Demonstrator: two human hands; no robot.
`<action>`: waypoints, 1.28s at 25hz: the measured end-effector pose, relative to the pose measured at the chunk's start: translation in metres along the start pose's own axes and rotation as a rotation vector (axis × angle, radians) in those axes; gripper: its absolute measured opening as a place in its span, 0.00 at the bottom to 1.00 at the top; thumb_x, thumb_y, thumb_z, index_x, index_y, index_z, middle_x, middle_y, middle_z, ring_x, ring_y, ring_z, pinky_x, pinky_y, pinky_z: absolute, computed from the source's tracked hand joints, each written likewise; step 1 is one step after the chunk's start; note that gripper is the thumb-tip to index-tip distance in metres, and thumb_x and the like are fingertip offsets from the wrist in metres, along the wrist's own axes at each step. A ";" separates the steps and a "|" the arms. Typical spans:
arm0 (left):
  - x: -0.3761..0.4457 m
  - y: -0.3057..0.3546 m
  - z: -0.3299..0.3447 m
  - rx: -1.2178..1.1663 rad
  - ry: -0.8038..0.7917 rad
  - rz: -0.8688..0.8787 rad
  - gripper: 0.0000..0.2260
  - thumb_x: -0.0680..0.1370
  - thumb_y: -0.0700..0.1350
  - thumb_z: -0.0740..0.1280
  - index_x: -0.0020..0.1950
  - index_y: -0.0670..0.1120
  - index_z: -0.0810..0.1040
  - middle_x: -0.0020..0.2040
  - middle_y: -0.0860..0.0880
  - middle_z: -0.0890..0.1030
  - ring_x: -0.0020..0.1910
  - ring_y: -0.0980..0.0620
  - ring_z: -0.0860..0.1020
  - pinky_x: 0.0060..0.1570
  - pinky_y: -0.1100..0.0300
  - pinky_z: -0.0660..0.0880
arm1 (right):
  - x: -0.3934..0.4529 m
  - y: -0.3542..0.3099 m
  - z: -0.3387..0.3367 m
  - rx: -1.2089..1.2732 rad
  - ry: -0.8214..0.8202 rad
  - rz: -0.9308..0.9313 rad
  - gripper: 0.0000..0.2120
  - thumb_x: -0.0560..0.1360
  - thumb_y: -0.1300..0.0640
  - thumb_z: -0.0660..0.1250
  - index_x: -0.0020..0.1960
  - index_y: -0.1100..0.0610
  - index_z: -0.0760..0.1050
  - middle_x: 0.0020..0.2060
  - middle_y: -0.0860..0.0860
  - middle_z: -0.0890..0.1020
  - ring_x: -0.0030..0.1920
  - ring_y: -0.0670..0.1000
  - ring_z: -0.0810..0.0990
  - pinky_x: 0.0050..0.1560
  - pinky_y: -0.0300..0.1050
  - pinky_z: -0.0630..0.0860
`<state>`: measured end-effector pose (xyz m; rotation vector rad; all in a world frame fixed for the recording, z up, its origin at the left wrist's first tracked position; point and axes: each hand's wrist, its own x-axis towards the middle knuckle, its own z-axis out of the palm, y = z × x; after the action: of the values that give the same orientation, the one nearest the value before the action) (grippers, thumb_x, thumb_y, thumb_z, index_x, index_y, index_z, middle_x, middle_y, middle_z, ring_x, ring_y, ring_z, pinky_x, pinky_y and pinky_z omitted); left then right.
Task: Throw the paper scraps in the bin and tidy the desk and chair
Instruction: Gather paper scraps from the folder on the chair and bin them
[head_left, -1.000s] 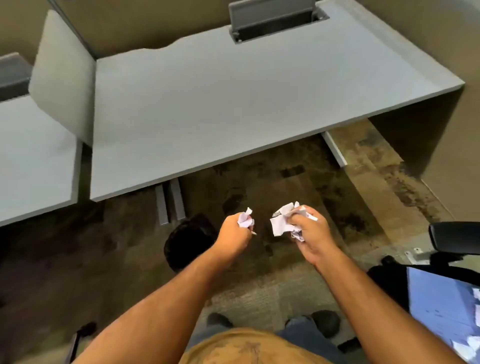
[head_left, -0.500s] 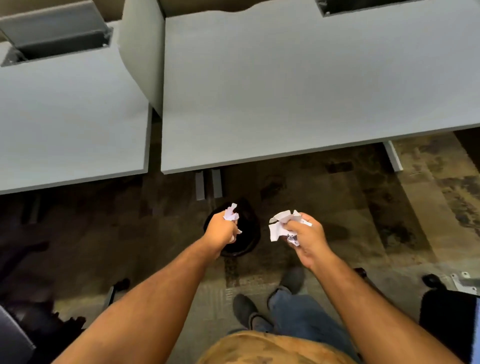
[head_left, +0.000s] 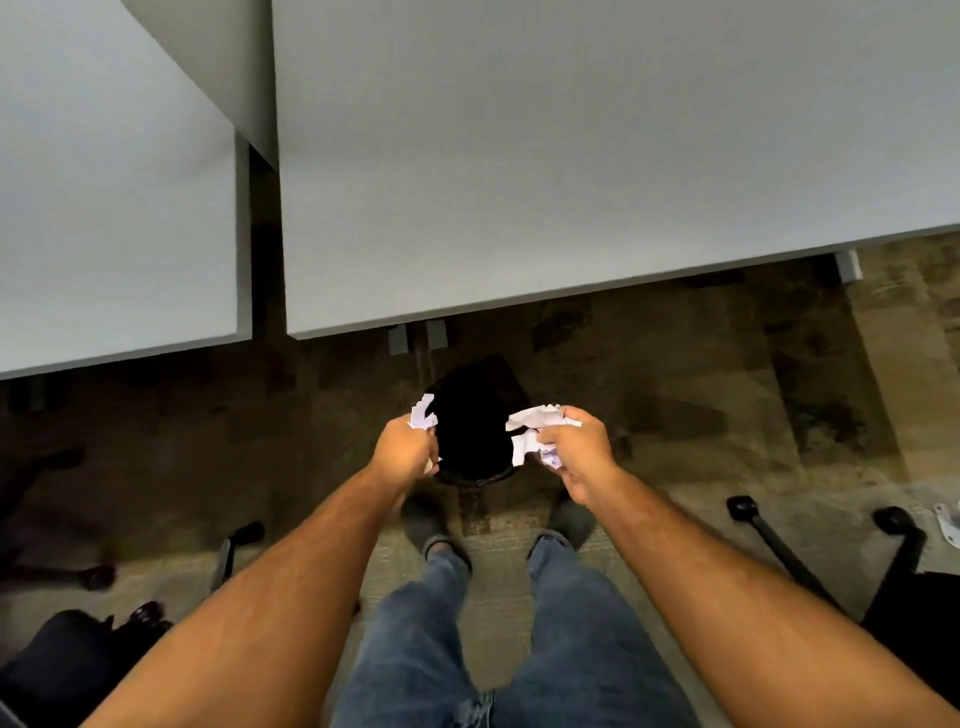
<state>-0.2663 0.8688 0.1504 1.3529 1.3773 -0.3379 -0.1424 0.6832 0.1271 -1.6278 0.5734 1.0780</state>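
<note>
Still no legible writing on paper scraps (head_left: 531, 422) above bin (head_left: 470, 421).

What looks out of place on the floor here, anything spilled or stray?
One stray white scrap lies on the carpet by the chair base at the right edge. The other scraps are gripped in both hands over the black bin. Nothing looks spilled.

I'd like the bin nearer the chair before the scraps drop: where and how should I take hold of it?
Grip the near rim of the bin, reaching down from above: its mouth faces up and that edge lies bare between both hands. The left hand and right hand each hold paper scraps, so release those first.
</note>
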 end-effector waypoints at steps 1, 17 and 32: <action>0.008 0.003 -0.001 0.032 -0.025 0.004 0.12 0.77 0.26 0.59 0.55 0.34 0.78 0.31 0.45 0.71 0.28 0.50 0.69 0.28 0.62 0.65 | 0.012 0.006 0.008 -0.004 0.010 0.004 0.13 0.71 0.77 0.58 0.49 0.67 0.77 0.29 0.57 0.73 0.21 0.47 0.66 0.22 0.37 0.61; 0.314 -0.097 0.018 0.591 -0.376 0.227 0.24 0.68 0.33 0.68 0.59 0.55 0.76 0.53 0.50 0.80 0.43 0.57 0.80 0.38 0.68 0.73 | 0.208 0.130 0.127 0.254 0.248 0.207 0.09 0.78 0.70 0.63 0.41 0.63 0.77 0.22 0.58 0.77 0.16 0.49 0.70 0.19 0.36 0.64; 0.332 -0.088 0.056 0.674 -0.336 0.171 0.31 0.75 0.31 0.74 0.77 0.41 0.70 0.75 0.41 0.73 0.75 0.43 0.71 0.71 0.50 0.70 | 0.244 0.118 0.125 0.369 0.087 0.420 0.09 0.82 0.56 0.67 0.59 0.58 0.79 0.48 0.50 0.80 0.50 0.53 0.78 0.51 0.61 0.76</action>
<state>-0.2195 0.9660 -0.1806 1.8397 0.8824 -0.9260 -0.1647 0.7965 -0.1480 -1.2621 1.1378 1.1217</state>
